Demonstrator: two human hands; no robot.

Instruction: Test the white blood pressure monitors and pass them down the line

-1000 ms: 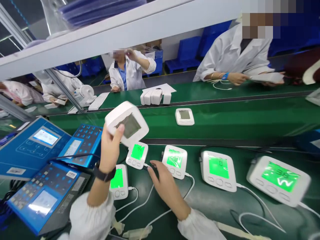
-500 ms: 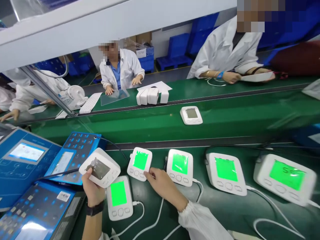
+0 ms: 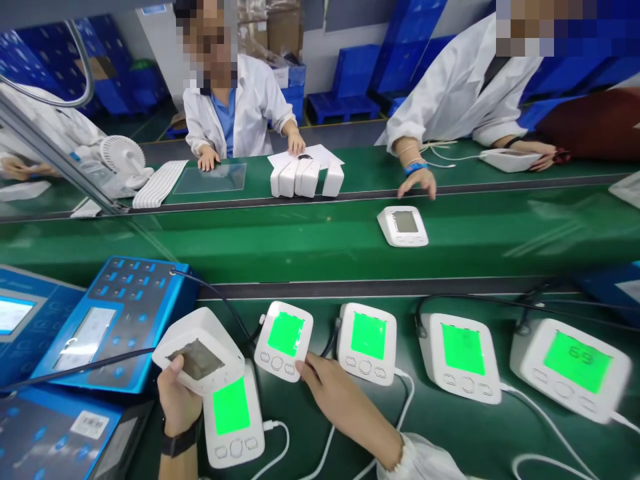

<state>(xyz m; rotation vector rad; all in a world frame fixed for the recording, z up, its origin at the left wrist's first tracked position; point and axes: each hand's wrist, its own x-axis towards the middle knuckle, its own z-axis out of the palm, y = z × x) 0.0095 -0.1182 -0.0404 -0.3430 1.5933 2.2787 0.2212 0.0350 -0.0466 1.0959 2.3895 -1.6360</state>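
In my left hand [image 3: 181, 400] is a white blood pressure monitor [image 3: 213, 343] with a dark screen, tilted, my thumb on its display. It overlaps the top of a green-lit monitor [image 3: 231, 417] lying below it with a white cable plugged in. My right hand [image 3: 345, 393] has its fingertips closed on the lower right corner of another lit monitor [image 3: 284, 340]. A white cable [image 3: 325, 450] runs up behind that hand; its plug end is hidden. To the right, a lit monitor [image 3: 367, 343] stands close by.
Two more lit monitors, one in the middle right [image 3: 461, 357] and one at far right [image 3: 573, 367], have cables and black tubes. Blue testers [image 3: 125, 320] crowd the left. Across the green belt [image 3: 280, 243], where a dark-screened monitor [image 3: 404, 227] lies, co-workers sit by stacked white units [image 3: 296, 179].
My left hand has tipped its monitor further back. My right hand stays at the same monitor's corner. The belt monitor appears further right, and a co-worker's hand now reaches toward it.
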